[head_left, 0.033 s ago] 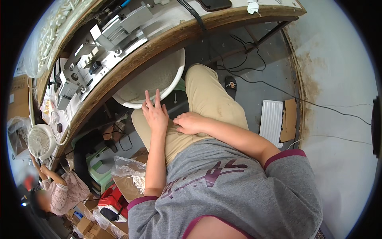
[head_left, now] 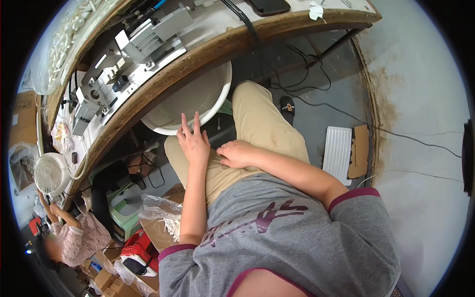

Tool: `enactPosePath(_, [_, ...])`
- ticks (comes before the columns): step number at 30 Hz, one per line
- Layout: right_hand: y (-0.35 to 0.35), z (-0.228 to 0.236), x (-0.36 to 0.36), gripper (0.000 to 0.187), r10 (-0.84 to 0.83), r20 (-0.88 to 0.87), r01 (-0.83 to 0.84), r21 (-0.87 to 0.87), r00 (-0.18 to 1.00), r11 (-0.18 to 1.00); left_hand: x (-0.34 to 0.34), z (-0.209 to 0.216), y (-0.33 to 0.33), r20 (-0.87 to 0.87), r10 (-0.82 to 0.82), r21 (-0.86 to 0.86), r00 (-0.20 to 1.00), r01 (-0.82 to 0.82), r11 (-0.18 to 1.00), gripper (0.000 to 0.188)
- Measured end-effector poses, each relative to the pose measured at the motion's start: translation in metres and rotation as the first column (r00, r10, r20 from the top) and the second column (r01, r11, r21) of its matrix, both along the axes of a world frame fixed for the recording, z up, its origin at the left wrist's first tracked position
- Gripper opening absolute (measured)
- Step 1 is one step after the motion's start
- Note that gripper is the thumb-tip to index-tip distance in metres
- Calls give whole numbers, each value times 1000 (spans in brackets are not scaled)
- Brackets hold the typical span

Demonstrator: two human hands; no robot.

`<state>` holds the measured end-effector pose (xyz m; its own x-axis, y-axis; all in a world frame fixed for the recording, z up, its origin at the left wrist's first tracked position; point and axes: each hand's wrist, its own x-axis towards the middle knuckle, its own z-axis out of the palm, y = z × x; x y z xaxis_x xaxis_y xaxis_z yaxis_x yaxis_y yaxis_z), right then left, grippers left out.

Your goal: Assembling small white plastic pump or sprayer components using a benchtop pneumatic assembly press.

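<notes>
My left hand [head_left: 194,144] is raised above my left thigh, palm down and holding nothing. Two of its fingers stretch apart toward the rim of a white round basin [head_left: 223,94], which sits partly under the table edge. Whether the fingertips touch that rim, I cannot tell. In the lap of my beige trousers [head_left: 269,126] lies my right hand [head_left: 237,153], its fingers loosely bent and the thumb apart from them. Nothing shows in its grasp. The undersides of both hands are hidden.
Metal fixtures [head_left: 153,37] stand on the wood-edged table [head_left: 208,40], with a dark phone [head_left: 267,6] farther right. A white fan [head_left: 51,174] and a co-worker [head_left: 81,237] are at left. Black cables [head_left: 316,103] cross the floor near a white ridged panel [head_left: 337,153].
</notes>
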<state>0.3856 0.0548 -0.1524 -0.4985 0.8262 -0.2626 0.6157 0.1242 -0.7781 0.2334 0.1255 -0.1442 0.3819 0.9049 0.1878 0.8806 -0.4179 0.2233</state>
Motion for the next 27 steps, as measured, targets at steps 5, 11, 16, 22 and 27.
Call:
enactPosePath(5, [-2,-3,3,27,7,-3,-7,29,1000,1000,-10,-5,2,11,126,21,992,-126,992,59])
enactPosePath(11, [-1,-12,4,27,65,12,-66,32,998,997,-9,-20,4,-28,97,80,995,-94,992,54])
enactPosePath(16, [15,-15,9,26,82,65,-78,-57,995,995,-20,-11,-3,46,177,60,983,-180,982,74])
enactPosePath(22, [43,-77,-15,43,529,345,-402,-376,776,835,-21,-17,-28,125,196,115,973,-210,971,79])
enactPosePath(27, [43,-118,-33,82,559,209,-394,-518,802,759,-18,-5,-31,264,209,111,942,-245,963,80])
